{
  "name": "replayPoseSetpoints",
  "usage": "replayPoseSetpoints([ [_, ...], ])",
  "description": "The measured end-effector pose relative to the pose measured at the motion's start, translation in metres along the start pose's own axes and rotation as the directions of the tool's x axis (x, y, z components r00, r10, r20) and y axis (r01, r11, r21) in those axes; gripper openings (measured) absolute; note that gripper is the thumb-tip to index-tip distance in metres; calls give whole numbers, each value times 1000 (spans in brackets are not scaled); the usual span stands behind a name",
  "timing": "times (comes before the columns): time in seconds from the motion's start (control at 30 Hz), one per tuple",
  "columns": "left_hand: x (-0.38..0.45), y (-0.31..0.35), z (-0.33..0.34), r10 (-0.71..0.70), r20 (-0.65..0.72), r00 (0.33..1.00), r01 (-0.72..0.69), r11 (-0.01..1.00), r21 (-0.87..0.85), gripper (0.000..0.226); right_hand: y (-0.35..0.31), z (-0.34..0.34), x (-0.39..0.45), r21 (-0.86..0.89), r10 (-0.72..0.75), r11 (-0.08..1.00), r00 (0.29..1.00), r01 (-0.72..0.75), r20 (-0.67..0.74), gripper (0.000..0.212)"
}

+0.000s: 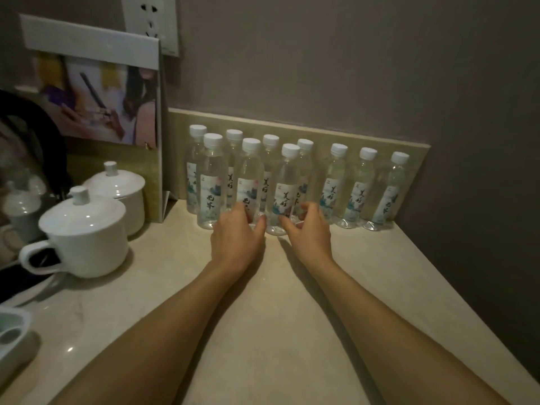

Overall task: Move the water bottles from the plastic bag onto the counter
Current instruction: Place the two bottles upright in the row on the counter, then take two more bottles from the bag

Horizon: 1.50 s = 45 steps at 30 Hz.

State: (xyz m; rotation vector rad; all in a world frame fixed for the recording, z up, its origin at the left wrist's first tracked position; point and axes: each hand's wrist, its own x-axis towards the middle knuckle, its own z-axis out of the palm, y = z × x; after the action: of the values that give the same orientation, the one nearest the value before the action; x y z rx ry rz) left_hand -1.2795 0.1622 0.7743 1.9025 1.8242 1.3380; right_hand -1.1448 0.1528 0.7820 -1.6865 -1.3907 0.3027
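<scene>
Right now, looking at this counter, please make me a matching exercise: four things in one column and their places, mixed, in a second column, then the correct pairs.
Things
1. lidded white cups
2. wall socket
3. water bottles
4. hands: left, right

Places
A. on the wall, upper left, behind the standing card
B. upright in rows along the back edge of the counter
C. at the base of the front middle bottles
D. at the left side of the counter, beside the card

Pairs: 1-D, 2-A, 3-B, 4-C
</scene>
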Motion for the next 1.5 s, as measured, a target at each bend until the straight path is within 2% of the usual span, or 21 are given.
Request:
replayPoseSetpoints([
  [0.1,-5,18,4,38,27,999,-37,998,-54,21,2,-22,0,16,-13,1000,1000,14,-27,34],
  [0.23,-15,61,15,89,76,993,-81,991,-102,19,8,-65,2,30,-66,997,989,71,-134,16],
  [0.47,-62,174,54,238,80,968,-228,966,-119,26,57,-189,-10,27,-122,990,941,137,-316,14],
  [0.7,-141,302,115,336,124,934,-316,936,-158,26,147,-334,-39,-25,-94,995,895,92,-437,16],
  [1.0,-252,431,210,432,329,840,-365,897,-248,28,271,-469,-91,15,112,993,867,-120,-485,17],
  [1.2,-299,478,283,460,464,757,-377,887,-266,27,351,-517,-103,33,241,965,830,-260,-503,19],
  [1.37,-325,513,365,464,574,675,-363,886,-289,27,430,-549,-93,57,357,924,799,-378,-484,31],
  [1.5,-332,543,436,438,636,635,-334,899,-284,26,496,-574,-64,80,447,881,768,-466,-458,22],
])
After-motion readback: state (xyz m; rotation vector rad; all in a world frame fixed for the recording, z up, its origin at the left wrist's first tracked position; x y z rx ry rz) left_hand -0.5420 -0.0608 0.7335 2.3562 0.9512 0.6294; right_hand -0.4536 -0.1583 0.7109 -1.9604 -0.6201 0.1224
